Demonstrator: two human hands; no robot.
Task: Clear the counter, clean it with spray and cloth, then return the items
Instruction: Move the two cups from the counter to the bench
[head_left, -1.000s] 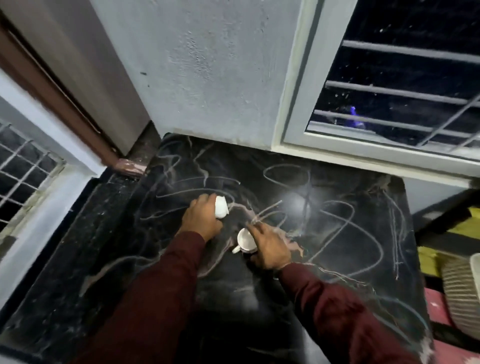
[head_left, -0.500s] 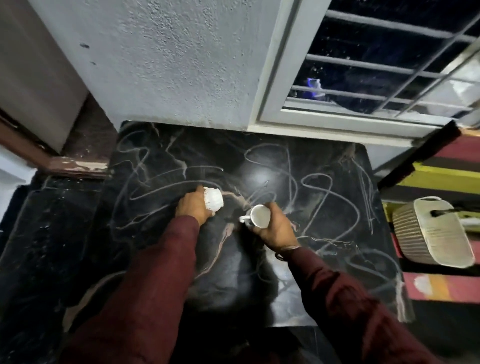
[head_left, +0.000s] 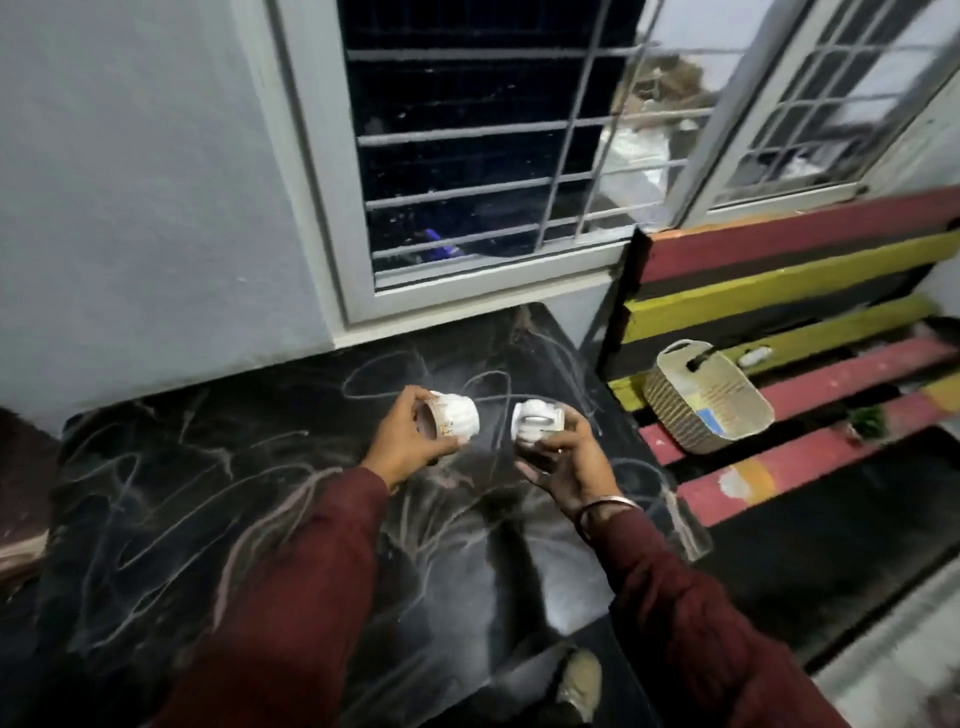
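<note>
Head view: the left hand grips one cup, tipped on its side; the right hand grips another cup, both lifted above the worktop. Carrying them level would likely avoid drips. The basket sits right. A second ago both cups rested low on the worktop; the view has since swung right.

The glossy black stone counter, streaked with pale swirling smears, carries nothing visible; both cups are held above it.
</note>
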